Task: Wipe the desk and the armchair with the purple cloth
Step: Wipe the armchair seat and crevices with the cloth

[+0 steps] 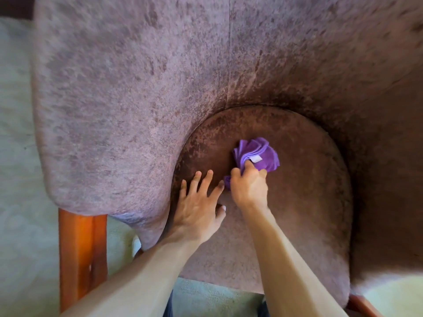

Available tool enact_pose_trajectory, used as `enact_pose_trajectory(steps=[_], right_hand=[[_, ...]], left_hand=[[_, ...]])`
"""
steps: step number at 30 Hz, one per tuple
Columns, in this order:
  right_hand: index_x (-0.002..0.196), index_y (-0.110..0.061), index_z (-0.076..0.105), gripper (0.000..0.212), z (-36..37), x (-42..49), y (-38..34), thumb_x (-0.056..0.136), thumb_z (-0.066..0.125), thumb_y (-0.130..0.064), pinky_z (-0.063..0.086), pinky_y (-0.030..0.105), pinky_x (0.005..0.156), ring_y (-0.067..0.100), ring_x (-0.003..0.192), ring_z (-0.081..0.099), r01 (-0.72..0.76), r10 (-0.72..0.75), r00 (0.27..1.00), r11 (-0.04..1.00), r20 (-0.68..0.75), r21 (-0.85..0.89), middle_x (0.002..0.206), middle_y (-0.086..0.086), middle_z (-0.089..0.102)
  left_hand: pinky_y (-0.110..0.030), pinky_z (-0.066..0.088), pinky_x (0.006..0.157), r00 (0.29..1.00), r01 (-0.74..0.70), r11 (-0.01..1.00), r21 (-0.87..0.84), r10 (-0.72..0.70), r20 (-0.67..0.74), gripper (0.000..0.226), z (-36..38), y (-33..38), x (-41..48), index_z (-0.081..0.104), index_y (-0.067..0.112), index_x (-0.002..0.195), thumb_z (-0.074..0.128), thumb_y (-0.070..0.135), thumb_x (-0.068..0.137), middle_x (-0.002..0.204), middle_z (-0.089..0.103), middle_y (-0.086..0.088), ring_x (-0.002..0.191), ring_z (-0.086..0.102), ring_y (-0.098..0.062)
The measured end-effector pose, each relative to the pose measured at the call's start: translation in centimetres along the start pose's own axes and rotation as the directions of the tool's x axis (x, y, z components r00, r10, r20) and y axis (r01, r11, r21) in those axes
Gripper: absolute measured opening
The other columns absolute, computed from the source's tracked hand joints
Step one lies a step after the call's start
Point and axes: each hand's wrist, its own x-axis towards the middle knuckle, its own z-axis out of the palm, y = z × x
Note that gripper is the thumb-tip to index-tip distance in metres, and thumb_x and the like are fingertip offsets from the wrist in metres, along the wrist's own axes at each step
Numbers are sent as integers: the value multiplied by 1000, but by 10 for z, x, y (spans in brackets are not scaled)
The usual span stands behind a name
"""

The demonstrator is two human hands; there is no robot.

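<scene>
A mauve, mottled velvet armchair [137, 99] fills the view from above, with a rounded brown seat cushion [309, 191] at its middle. My right hand [249, 188] grips a bunched purple cloth [258, 154] with a small white label and holds it against the seat. My left hand [199, 204] lies flat on the seat's left side, fingers spread, holding nothing. The desk is not in view.
An orange wooden chair leg [80, 255] stands under the left armrest, and another wooden piece [364, 305] shows at the lower right. Pale green carpet [16, 156] lies left of the chair and below the seat's front edge.
</scene>
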Motion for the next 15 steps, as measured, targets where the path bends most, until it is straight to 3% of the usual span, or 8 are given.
enact_pose_trajectory(steps=[5, 9, 15], right_hand=[[104, -16, 60, 19, 25, -13, 1, 95, 51, -28, 50, 37, 82, 37, 92, 59, 182, -156, 977, 966, 145, -185, 115, 20, 57], [104, -22, 60, 18, 40, -27, 3, 91, 54, -34, 53, 39, 76, 41, 85, 66, 295, -237, 948, 904, 215, -308, 118, 16, 50], [114, -31, 59, 29, 45, -39, 5, 87, 53, -39, 52, 40, 72, 43, 87, 66, 485, -341, 858, 783, 384, -390, 123, 10, 44]], left_hand=[[-61, 26, 119, 995, -52, 998, 20, 53, -85, 49, 5, -14, -29, 60, 28, 135, 56, 43, 88, 165, 30, -8, 154, 25, -32], [-57, 36, 116, 997, 1, 999, 49, 2, -75, 57, 13, -15, -54, 64, 19, 133, 70, 39, 80, 160, 39, -17, 149, 35, -35], [-55, 40, 113, 999, 44, 996, 74, -42, -26, 65, 19, -8, -71, 62, 9, 135, 69, 42, 80, 145, 55, -19, 145, 42, -36]])
